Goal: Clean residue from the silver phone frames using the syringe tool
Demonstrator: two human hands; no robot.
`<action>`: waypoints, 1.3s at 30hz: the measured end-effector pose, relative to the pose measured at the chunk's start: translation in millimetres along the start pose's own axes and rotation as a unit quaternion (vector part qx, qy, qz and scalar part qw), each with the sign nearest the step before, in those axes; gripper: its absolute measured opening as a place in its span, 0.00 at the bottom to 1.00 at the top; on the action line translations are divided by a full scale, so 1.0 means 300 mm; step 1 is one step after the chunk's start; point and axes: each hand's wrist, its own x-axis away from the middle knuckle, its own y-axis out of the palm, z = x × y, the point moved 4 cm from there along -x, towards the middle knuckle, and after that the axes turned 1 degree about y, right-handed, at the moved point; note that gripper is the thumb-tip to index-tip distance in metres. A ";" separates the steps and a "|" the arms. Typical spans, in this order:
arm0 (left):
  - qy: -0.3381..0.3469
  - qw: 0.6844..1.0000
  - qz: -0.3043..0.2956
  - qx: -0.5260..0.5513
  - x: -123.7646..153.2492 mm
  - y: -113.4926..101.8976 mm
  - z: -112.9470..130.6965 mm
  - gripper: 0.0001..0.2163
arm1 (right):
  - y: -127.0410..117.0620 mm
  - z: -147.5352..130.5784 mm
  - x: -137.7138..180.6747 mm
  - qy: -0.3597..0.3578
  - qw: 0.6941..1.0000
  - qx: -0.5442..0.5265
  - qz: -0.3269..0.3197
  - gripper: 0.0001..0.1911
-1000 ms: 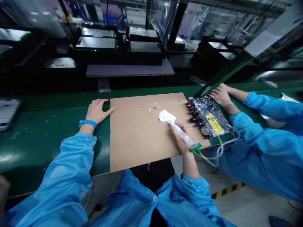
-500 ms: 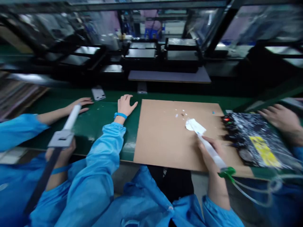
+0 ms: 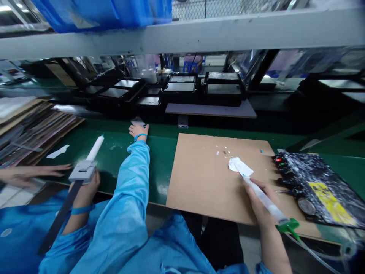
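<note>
My right hand [image 3: 256, 198] is closed round a clear syringe dispenser [image 3: 264, 201] with a green end and a thin hose. The syringe's tip rests on a white scrap of paper [image 3: 239, 166] on a brown cardboard sheet [image 3: 205, 175]. My left hand [image 3: 138, 131], with a blue wristband, is stretched far forward across the green belt [image 3: 159, 152]. Its fingers lie flat against a small grey device [image 3: 138, 121] at the belt's far edge.
A black board with a yellow label [image 3: 316, 182] lies right of the cardboard. At the left a co-worker's hand [image 3: 85, 190] holds a white-tipped dispensing tool [image 3: 85, 167]; another hand [image 3: 37, 171] lies flat. Stacked cardboard [image 3: 31, 129] sits far left; black fixtures [image 3: 199, 89] stand behind the belt.
The view has swung left and up. My left hand has moved from the cardboard's edge forward to the grey device. My right hand has kept the syringe on the paper.
</note>
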 end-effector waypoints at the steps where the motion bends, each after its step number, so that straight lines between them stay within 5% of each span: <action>1: -0.007 1.000 0.004 -0.003 0.006 -0.009 0.007 0.42 | 0.000 0.003 -0.001 -0.004 1.000 -0.003 0.001 0.32; 6: 0.037 0.999 -0.015 -0.007 0.084 -0.030 0.008 0.35 | 0.012 0.018 -0.006 -0.013 1.000 0.012 0.003 0.30; 10: 0.177 0.978 -0.076 0.079 0.294 0.016 0.019 0.35 | 0.016 -0.010 -0.002 -0.033 0.999 0.019 0.003 0.27; 14: 0.336 0.880 -0.260 0.210 0.629 0.076 0.062 0.37 | 0.016 -0.037 0.003 -0.033 0.999 0.007 -0.006 0.24; 18: 0.457 0.750 -0.438 0.191 0.860 0.092 0.094 0.40 | 0.015 -0.037 0.009 -0.023 1.000 -0.005 -0.005 0.23; 21: 0.484 0.736 -0.445 0.160 0.869 0.088 0.104 0.44 | 0.019 -0.039 0.009 -0.046 0.999 -0.003 -0.005 0.23; 26: 0.445 0.819 -0.346 0.110 0.850 0.094 0.137 0.28 | 0.026 -0.046 0.002 -0.075 0.997 -0.005 0.001 0.16; 29: 0.442 0.836 -0.320 0.055 0.905 0.113 0.186 0.33 | 0.029 -0.043 0.001 -0.095 0.995 0.002 -0.008 0.14; 39: 0.499 0.702 -0.496 0.109 0.988 0.164 0.295 0.44 | 0.011 -0.077 0.025 -0.111 0.991 0.062 -0.036 0.12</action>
